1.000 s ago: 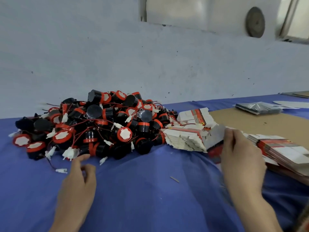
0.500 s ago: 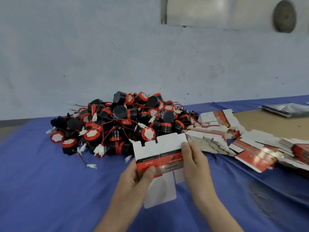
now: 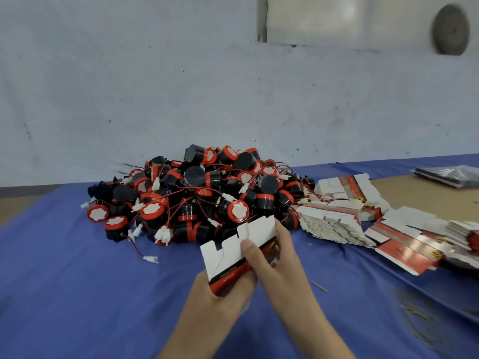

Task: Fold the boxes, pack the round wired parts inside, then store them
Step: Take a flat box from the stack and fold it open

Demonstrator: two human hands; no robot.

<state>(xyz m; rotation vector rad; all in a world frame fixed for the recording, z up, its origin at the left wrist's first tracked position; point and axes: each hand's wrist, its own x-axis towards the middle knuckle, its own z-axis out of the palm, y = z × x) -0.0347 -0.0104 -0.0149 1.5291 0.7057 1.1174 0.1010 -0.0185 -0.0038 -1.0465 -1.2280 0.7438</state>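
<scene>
Both hands gripped one flat white-and-red cardboard box blank (image 3: 233,252): left hand (image 3: 220,299) curled under its lower edge, right hand (image 3: 277,265) pinching its middle

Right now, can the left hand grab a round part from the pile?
Probably not yet: the left hand grips the box, as does the right hand. The pile lies just beyond with nothing between, so letting go should free it.
</scene>
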